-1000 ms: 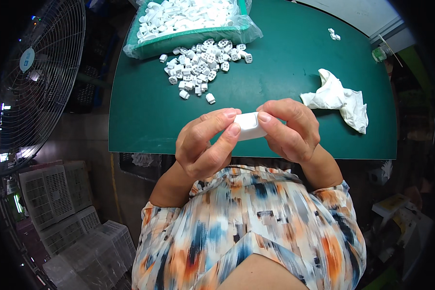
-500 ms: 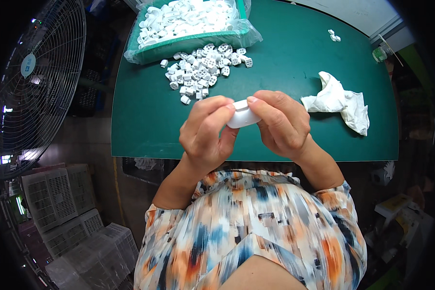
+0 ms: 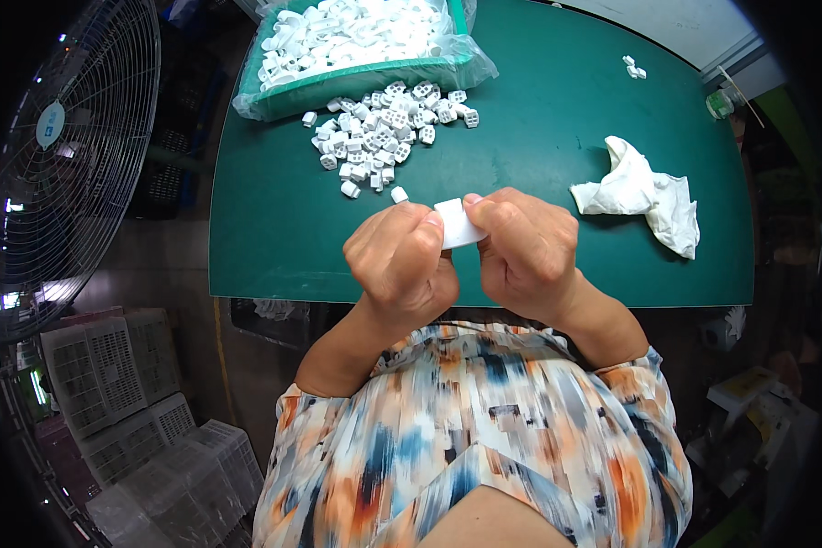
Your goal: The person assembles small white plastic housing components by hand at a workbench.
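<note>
A smooth white plastic part [image 3: 461, 230] is gripped from both sides above the near half of the green table. My left hand [image 3: 400, 256] is closed on its left end, thumb along the top edge. The right end is pinched in my right hand [image 3: 528, 245], with the fingers curled under. A raised block-like piece stands at the part's upper edge between my thumbs; whether it is separate cannot be told. Beyond my left hand lies a heap of small white blocks [image 3: 374, 132] with square holes. One loose block [image 3: 399, 194] sits just past my left knuckles.
A green bin [image 3: 338, 82] lined with clear plastic, full of white parts, stands at the far left of the table [image 3: 292, 247]. Crumpled white gloves [image 3: 644, 192] lie at the right. A small jar [image 3: 720, 102] is at the far right corner. A large fan [image 3: 73, 137] stands left.
Both hands have rolled over, knuckles now turned up, and the white part has tilted with them. My fingers have curled in tighter around its ends.
</note>
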`<state>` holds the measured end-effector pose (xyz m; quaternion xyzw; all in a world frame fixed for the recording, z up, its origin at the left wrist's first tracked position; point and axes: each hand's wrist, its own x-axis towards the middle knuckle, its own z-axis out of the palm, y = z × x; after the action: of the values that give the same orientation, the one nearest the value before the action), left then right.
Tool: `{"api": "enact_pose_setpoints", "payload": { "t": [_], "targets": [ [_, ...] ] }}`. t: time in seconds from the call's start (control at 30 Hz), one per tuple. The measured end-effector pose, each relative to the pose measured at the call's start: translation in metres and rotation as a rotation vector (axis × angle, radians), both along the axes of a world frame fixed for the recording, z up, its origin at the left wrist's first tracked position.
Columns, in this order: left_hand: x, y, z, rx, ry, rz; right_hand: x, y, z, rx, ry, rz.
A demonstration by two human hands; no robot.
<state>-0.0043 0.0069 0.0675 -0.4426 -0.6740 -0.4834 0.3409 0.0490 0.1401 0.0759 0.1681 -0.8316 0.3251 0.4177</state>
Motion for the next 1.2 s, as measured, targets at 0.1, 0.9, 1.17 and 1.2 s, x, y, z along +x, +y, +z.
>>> {"api": "enact_pose_setpoints", "payload": {
  "t": [0.1, 0.9, 1.17, 1.2],
  "targets": [
    [-0.001, 0.005, -0.004, 0.008, -0.104, 0.016, -0.003, -0.001, -0.004, -0.021, -0.056, -0.047],
    [-0.004, -0.006, -0.049, -0.132, -0.660, -0.046, -0.004, -0.004, -0.039, -0.153, -0.448, -0.064],
    [0.030, -0.051, -0.065, 0.009, -0.641, 0.174, 0.006, -0.039, -0.044, -0.223, -0.681, 0.170],
    [0.039, -0.065, -0.060, 0.074, -0.746, 0.093, 0.009, -0.044, -0.035, -0.270, -0.775, 0.266]
  ]
}}
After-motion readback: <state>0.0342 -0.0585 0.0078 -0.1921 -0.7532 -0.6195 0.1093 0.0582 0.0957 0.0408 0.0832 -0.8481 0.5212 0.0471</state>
